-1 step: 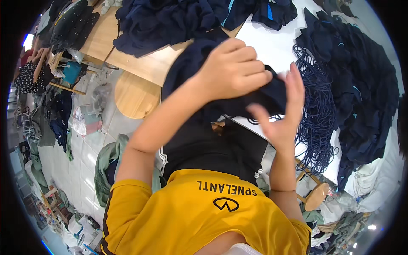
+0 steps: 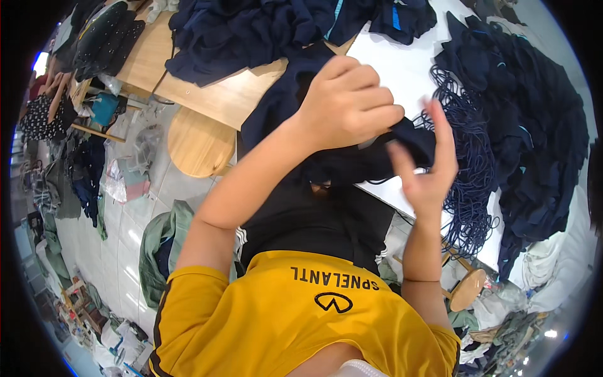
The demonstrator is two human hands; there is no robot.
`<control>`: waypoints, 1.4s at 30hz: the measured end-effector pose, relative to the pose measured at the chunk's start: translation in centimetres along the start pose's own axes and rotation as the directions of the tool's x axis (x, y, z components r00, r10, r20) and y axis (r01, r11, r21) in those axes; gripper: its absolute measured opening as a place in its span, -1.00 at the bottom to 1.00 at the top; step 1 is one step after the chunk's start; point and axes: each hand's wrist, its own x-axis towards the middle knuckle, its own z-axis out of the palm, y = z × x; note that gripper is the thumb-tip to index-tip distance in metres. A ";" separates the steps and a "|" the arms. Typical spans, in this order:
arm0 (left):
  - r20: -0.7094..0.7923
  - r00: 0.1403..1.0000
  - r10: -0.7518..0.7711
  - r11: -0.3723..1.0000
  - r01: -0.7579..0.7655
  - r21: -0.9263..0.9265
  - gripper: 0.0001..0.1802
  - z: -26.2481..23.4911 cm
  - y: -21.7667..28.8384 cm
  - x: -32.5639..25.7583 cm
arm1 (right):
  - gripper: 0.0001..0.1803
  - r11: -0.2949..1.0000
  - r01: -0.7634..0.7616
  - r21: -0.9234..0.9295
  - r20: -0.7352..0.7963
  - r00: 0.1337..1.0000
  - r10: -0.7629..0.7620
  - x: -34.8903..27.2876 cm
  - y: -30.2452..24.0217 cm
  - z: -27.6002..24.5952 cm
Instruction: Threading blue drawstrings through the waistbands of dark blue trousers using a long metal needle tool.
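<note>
A dark navy garment (image 2: pixel 276 94) hangs from the table edge over my lap, bunched below my hands. My left hand (image 2: pixel 352 103) is closed in a fist on its cloth, near the middle of the view. Just to the right, my right hand (image 2: pixel 430 166) has its thumb and fingers spread apart beside the garment's free edge; it is slightly blurred. Whether its fingertips touch the cloth is hard to make out. A tangled bundle of thin navy cords (image 2: pixel 468 169) lies right behind it, on the white tabletop (image 2: pixel 392 69).
Navy garments (image 2: pixel 245 34) are heaped on the wooden table (image 2: pixel 220 94) ahead, with another navy pile (image 2: pixel 534 125) at the right. Round wooden stools (image 2: pixel 201 143) stand at both sides. Green cloth (image 2: pixel 160 248) lies on the tiled floor. Another person (image 2: pixel 44 116) is at the far left.
My right hand has shifted a little to the right, and the garment's free edge has moved the same way. My left hand stays almost in place, still closed on the cloth.
</note>
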 end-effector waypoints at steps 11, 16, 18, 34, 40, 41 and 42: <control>0.905 0.270 -0.329 -0.054 0.951 -0.303 -0.79 -2.6 1.8 -7.8 | -0.86 0.890 -0.456 0.024 0.220 0.870 0.441 1.3 2.6 -6.5; 0.895 0.337 -0.291 -0.045 0.930 -0.364 -0.78 -5.1 1.3 -5.7 | -0.83 0.895 -0.444 -0.034 0.341 0.837 0.428 1.4 2.4 -5.2; 0.888 0.369 -0.275 0.103 0.929 -0.355 -0.78 -5.1 1.7 -5.6 | -0.86 0.911 -0.407 -0.065 0.433 0.811 0.393 1.5 2.0 -4.8; 0.111 0.943 -0.312 0.899 0.256 0.356 -0.78 -11.5 -8.6 -4.3 | 0.00 0.818 -0.515 -0.257 0.673 0.512 0.534 -12.3 4.3 1.9; 0.180 0.983 -0.036 0.998 0.026 0.055 -0.75 -5.8 -3.2 -1.5 | 0.03 0.993 -0.108 0.054 0.252 0.963 0.091 -5.3 -0.4 0.5; 0.140 0.990 0.005 0.999 -0.011 0.039 -0.76 -4.1 -1.8 -1.3 | 0.09 0.996 0.023 0.089 0.112 0.993 -0.033 -4.0 0.2 0.5; 0.101 0.993 -0.054 0.998 0.052 0.018 -0.75 -3.2 -0.2 -1.2 | -0.08 1.000 -0.005 -0.008 0.143 0.990 0.007 -2.1 -0.9 0.0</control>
